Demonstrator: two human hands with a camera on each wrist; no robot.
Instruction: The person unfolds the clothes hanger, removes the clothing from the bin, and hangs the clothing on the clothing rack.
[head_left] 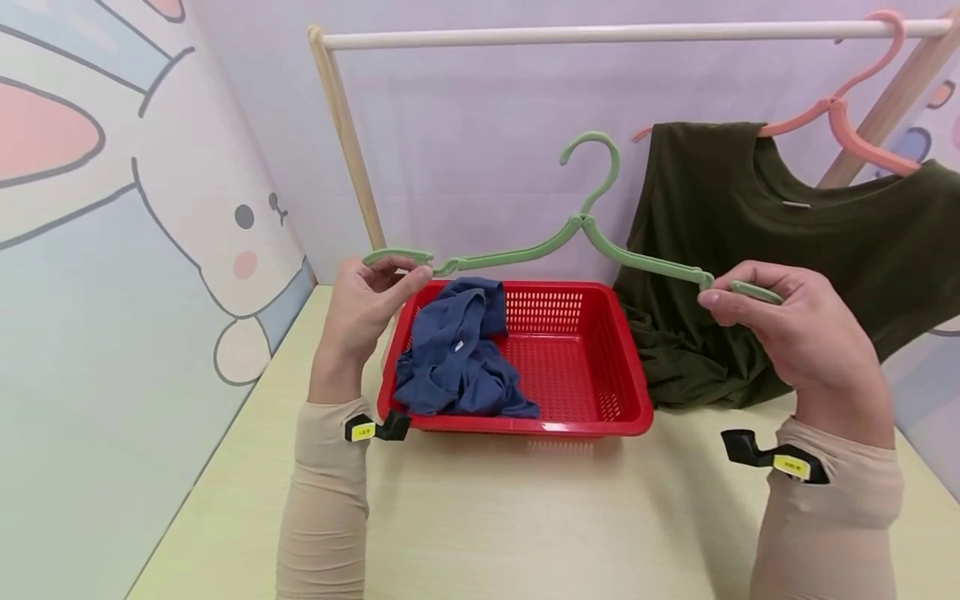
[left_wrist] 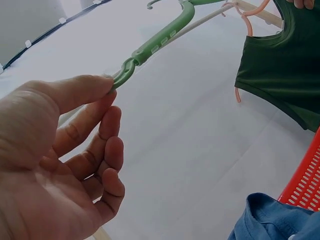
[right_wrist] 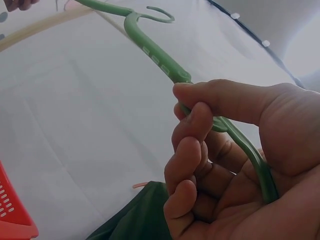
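A green folding clothes hanger (head_left: 517,256) is stretched between my two hands, its hook pointing up. At its left end my left hand (head_left: 363,304) pinches the arm between thumb and fingers, as the left wrist view also shows. My right hand (head_left: 806,333) pinches the other end; in the right wrist view the end piece runs back across the palm. Below the hanger stands a red plastic basket (head_left: 633,375) with a crumpled blue garment (head_left: 461,354) in its left part.
A dark green sleeveless top (head_left: 750,217) is on a pink hanger (head_left: 870,137), hooked over the white rail (head_left: 600,33) at the right. Its lower part lies bunched on the table (head_left: 525,517). Wooden posts (head_left: 345,133) carry the rail. A rabbit-patterned wall (head_left: 225,167) borders the left side.
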